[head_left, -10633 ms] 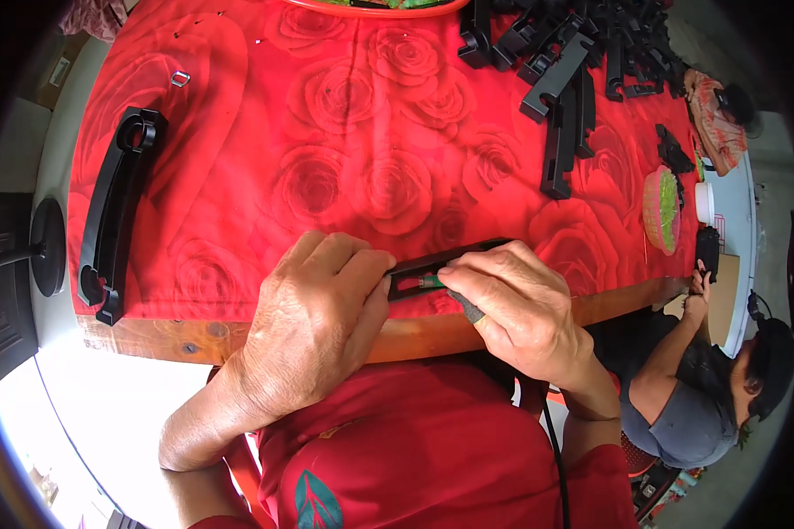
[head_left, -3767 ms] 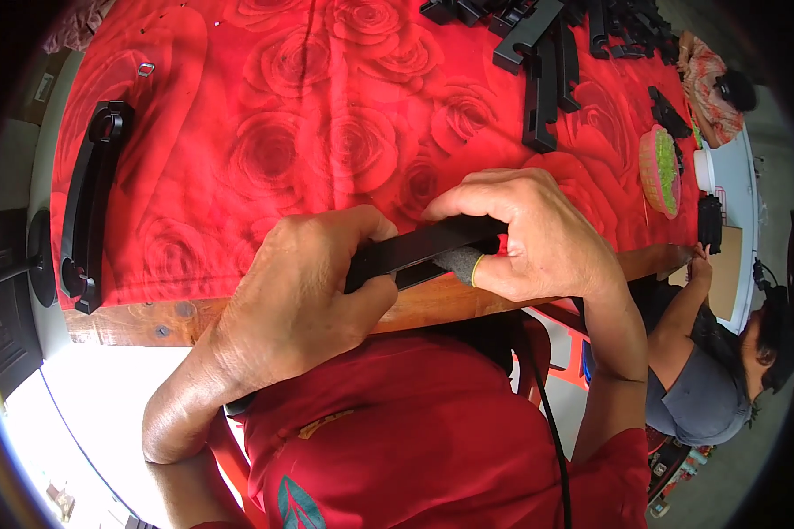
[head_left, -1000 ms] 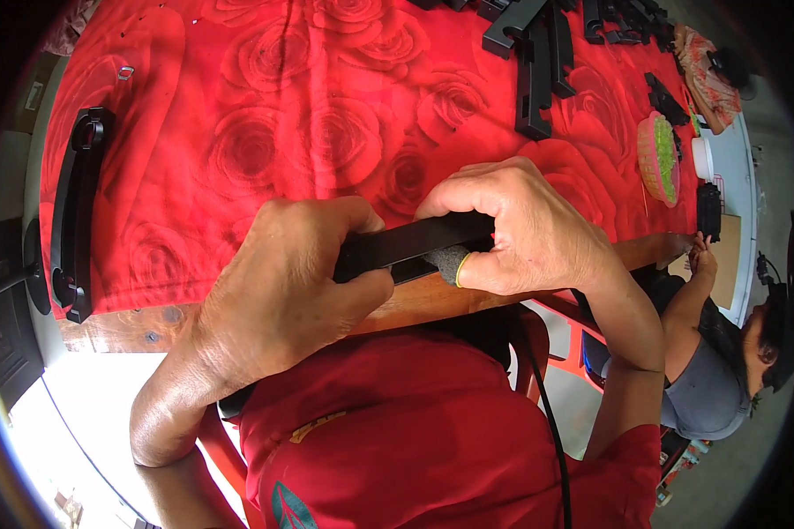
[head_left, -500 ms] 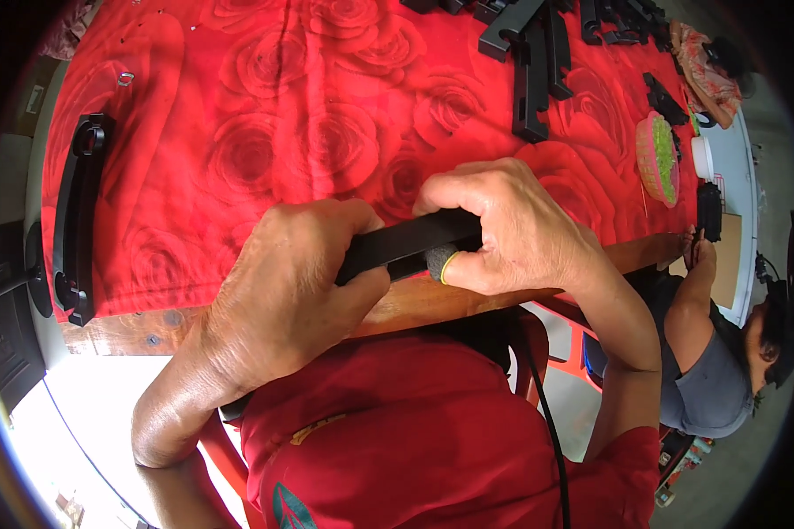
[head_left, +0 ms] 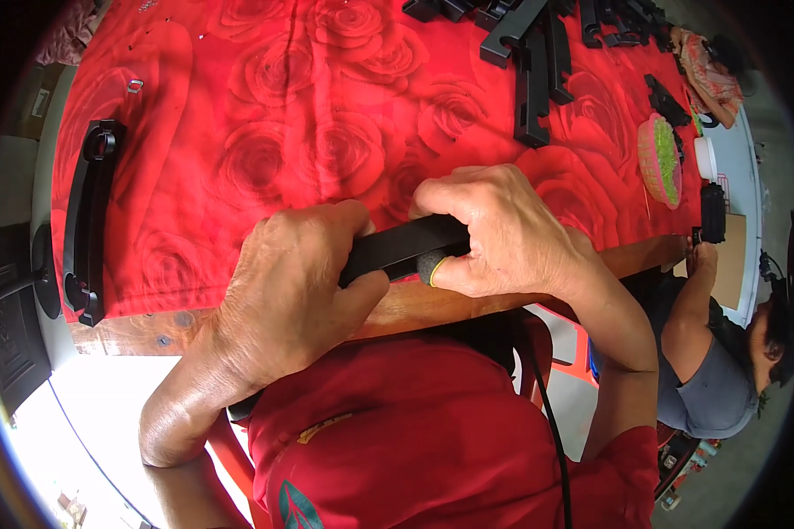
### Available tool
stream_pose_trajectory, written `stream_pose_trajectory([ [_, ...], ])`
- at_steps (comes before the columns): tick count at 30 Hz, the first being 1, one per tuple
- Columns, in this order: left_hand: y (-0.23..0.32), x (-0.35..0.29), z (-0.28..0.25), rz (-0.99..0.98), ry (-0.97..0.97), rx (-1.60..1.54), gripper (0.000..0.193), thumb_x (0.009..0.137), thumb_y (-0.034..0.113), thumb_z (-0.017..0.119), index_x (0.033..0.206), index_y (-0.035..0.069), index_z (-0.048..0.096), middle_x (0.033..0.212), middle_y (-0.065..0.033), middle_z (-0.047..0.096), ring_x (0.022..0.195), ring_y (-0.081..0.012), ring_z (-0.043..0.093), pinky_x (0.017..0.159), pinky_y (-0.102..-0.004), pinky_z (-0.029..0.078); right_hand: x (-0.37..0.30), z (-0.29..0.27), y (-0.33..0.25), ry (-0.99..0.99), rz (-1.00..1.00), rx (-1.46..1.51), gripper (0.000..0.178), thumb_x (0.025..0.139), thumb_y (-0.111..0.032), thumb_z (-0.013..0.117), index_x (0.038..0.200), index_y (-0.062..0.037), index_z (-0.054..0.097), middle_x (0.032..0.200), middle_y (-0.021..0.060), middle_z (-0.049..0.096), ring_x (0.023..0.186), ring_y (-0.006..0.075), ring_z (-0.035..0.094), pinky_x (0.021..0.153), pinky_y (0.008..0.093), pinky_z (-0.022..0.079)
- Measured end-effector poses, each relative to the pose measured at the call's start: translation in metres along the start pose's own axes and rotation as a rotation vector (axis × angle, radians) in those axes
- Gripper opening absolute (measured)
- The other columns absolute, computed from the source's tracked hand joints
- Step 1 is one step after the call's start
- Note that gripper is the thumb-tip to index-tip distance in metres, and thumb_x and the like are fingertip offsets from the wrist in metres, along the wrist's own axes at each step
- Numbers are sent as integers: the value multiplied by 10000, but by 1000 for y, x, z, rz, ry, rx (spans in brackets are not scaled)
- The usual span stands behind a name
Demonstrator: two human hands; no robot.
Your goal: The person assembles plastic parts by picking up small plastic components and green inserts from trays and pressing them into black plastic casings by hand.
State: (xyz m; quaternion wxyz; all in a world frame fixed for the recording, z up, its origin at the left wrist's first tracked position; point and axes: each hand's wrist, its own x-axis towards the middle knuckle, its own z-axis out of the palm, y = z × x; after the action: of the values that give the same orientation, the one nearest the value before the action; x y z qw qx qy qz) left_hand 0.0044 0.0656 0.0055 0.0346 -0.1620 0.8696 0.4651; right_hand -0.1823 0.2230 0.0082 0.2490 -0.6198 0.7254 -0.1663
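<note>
Both my hands grip a long black plastic bar (head_left: 406,248) just above the near edge of the table. My left hand (head_left: 300,282) is closed round its left end, thumb below and fingers over the top. At the other end my right hand (head_left: 503,234) is closed on it, the thumb pressing from below. A dark grey finger cot (head_left: 429,265) with a yellow rim covers that thumb. My fingers hide both ends of the bar. A similar black bar (head_left: 90,220) with a round ring at its far end lies at the table's left.
A red rose-patterned cloth (head_left: 265,115) covers the wooden table (head_left: 141,333). Several black bars (head_left: 531,88) are heaped at the far right. A pink basket (head_left: 658,161) with green contents stands at the right edge, near a small metal ring (head_left: 135,86) at far left. Another person (head_left: 706,379) sits at right.
My right hand and the bar have shifted very slightly left. The view has moved a little, so the things on the table sit slightly further right and lower.
</note>
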Motion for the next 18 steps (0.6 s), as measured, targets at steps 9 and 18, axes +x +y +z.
stream_pose_trajectory([
  [9, 7, -14, 2, 128, 204, 311, 304, 767, 122, 755, 1039, 23, 660, 869, -160, 628, 818, -370, 645, 721, -472, 521, -14, 4, -5, 290, -141, -91, 255, 673, -83, 819, 892, -40, 697, 773, 92, 686, 677, 277, 670, 599, 387, 520],
  [18, -10, -19, 20, 348, 415, 443, 456, 713, 250, 873, 1066, 44, 670, 927, -119, 628, 849, -337, 628, 737, -450, 509, -20, 22, -3, 638, -364, -387, 276, 769, -212, 861, 935, -35, 729, 801, 75, 686, 655, 238, 643, 563, 336, 520],
])
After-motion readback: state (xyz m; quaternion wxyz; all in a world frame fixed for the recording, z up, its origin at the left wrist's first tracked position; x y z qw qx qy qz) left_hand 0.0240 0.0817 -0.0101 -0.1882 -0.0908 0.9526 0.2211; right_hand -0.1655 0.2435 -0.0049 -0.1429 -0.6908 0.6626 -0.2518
